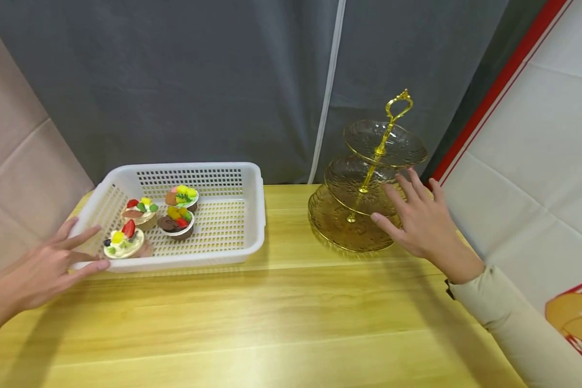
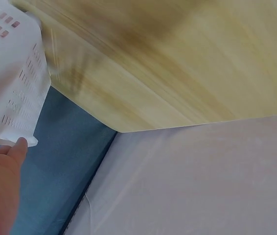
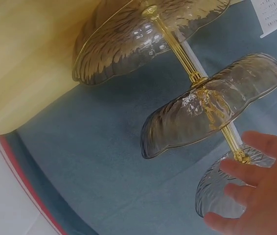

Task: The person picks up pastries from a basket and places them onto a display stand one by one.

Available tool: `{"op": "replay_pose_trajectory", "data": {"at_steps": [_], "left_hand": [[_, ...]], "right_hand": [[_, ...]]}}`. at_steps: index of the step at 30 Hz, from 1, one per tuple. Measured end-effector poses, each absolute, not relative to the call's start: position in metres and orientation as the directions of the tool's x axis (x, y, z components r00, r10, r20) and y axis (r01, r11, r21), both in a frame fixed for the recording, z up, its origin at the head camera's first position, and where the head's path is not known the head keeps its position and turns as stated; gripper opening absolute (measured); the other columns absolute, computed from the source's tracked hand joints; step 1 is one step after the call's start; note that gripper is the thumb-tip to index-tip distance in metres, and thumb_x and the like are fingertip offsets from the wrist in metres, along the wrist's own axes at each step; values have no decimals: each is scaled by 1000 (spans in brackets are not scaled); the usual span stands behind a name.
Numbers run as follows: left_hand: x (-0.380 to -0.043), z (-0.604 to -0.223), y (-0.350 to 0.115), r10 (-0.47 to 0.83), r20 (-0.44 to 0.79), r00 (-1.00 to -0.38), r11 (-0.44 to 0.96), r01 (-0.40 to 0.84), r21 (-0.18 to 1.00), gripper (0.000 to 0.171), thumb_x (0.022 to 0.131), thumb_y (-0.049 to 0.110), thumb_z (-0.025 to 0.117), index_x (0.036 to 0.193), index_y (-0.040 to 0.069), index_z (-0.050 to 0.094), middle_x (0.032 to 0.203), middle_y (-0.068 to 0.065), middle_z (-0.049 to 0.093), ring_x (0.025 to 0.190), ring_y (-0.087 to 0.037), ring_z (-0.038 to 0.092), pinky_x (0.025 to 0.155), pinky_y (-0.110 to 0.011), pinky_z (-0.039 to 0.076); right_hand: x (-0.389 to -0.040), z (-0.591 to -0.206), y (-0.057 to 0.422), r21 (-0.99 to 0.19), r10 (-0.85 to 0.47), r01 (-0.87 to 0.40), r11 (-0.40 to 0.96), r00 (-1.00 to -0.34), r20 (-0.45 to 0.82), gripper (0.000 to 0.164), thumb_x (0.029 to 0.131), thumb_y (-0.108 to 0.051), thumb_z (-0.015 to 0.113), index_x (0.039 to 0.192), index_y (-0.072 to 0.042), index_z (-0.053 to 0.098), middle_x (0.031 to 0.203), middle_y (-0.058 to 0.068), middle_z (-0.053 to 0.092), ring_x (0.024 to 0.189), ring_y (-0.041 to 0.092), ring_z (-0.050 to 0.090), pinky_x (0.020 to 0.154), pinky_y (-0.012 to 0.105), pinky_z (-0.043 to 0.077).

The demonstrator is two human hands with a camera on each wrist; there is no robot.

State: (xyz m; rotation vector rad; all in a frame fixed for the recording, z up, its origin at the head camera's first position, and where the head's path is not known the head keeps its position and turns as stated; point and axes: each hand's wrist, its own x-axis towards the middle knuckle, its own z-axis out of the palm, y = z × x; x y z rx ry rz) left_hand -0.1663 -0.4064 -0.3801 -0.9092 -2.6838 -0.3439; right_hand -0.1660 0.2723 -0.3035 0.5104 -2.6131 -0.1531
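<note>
My left hand (image 1: 48, 269) rests at the left front corner of a white plastic basket (image 1: 213, 258), its fingers spread and reaching over the rim. In the left wrist view, a fingertip (image 2: 19, 145) touches the basket's edge. Several cupcakes topped with fruit sit in the left half of the basket, among them a chocolate one (image 1: 177, 226) and a cream one with a strawberry (image 1: 123, 245). My right hand (image 1: 422, 221), fingers spread and holding nothing, hovers at the right side of a three-tier stand (image 1: 364, 189) with smoky glass plates and a gold post.
Both the basket and the stand are on a wooden table (image 1: 271, 323). A grey curtain (image 1: 174, 81) hangs behind them. Pale panels close in the left and right sides, the right panel (image 1: 538, 134) edged in red.
</note>
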Motion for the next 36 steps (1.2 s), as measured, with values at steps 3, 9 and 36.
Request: {"op": "replay_pose_trajectory", "data": {"at_steps": [3,9,36], "left_hand": [[-167,-380,-407,544,340,-767,776,614,144,26,89,26,72,88,2,79,142,-32,47,145,-55,7,116,-59,3],[-167,-377,-408,515,303,-802,800,576,166,29,90,28,72,87,0,79,140,-32,50,147,-52,3,114,-63,3],[-167,-377,-404,550,320,-771,784,609,118,31,84,34,77,88,4,80,139,-35,49,147,-52,5,117,-48,4]], "right_hand": [[-163,-303,268,200,-380,-324,925,-818,432,68,96,-60,47,139,-7,52,145,24,44,144,42,27,107,66,20],[-166,-300,257,218,-402,-338,915,-803,441,70,97,-63,41,138,-8,53,145,24,45,145,40,27,107,65,20],[-205,-290,184,217,-534,-488,845,-755,381,72,95,-64,45,143,-11,52,149,22,44,142,39,33,110,64,21]]}}
